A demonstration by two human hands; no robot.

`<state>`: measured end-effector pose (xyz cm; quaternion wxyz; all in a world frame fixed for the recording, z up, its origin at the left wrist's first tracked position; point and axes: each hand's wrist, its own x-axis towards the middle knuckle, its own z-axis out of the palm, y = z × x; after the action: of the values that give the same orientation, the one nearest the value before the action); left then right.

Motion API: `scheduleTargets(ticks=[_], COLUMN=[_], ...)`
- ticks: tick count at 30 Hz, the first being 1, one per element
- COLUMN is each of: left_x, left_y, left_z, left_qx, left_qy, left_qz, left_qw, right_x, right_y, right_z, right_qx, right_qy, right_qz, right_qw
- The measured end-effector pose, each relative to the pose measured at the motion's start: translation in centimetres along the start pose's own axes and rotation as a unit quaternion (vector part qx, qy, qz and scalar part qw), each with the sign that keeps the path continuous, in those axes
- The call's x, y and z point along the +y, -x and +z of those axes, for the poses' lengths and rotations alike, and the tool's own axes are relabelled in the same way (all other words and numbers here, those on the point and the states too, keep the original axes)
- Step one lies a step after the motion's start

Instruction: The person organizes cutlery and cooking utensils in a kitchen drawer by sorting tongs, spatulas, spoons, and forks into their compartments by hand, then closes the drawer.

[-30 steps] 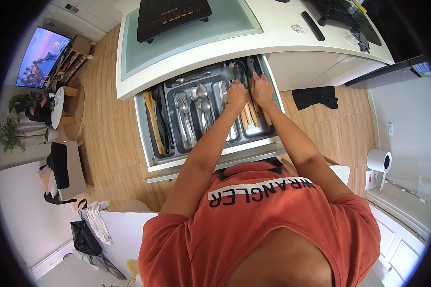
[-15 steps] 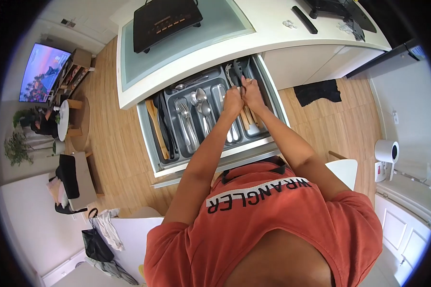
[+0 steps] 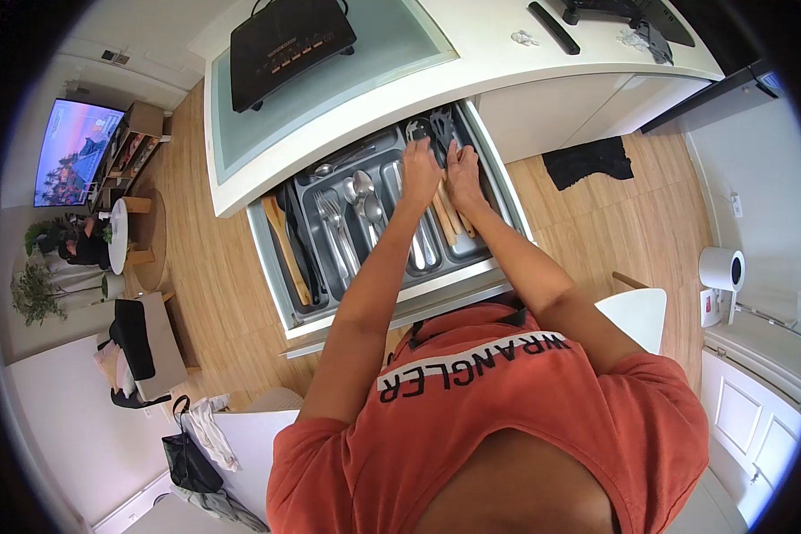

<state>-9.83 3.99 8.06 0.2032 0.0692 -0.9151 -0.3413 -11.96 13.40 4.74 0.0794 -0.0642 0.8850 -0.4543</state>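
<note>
Both hands reach into an open drawer (image 3: 287,327) holding a grey cutlery tray (image 3: 310,189). My left hand (image 3: 419,178) bends its fingers over the dark-headed utensils in the right-hand compartment, close beside a pasta server (image 3: 416,130). Just to its right, my right hand (image 3: 464,181) has thumb and fingers drawn together by a black slotted turner (image 3: 442,125). Wooden handles (image 3: 444,216) stick out below and between the hands. What exactly each hand grips is partly hidden. Forks (image 3: 336,227) and spoons (image 3: 365,191) lie in compartments to the left.
A wooden utensil (image 3: 285,249) lies along the drawer's left side. Above the drawer, a black portable cooktop (image 3: 289,49) stands on the glass-inset counter (image 3: 400,40). A white chair (image 3: 636,316) is at the right, and a black mat (image 3: 587,163) lies on the floor.
My hands have moved slightly apart, and the fingers have loosened from their tight bunch. The pasta server and the slotted turner now show farther apart. The whole view has shifted a little.
</note>
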Motion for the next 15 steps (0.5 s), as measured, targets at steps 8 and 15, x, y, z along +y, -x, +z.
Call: scheduleTargets(ticks=[8,15], left_x=[-2.8,-2.6], left_y=[-7.0,-8.6], left_z=[3.0,3.5], left_qx=[-0.103,-0.158], left_qy=[-0.070,-0.018], left_qz=[-0.032,-0.060], left_qw=[0.992,0.985], right_x=[-1.6,-0.2], right_y=[0.8,-0.2], right_z=[-4.0,-5.9], right_qx=[0.048,0.027], right_qy=[0.177,0.145], right_qz=[-0.105,-0.102], right_qw=[0.977,0.984])
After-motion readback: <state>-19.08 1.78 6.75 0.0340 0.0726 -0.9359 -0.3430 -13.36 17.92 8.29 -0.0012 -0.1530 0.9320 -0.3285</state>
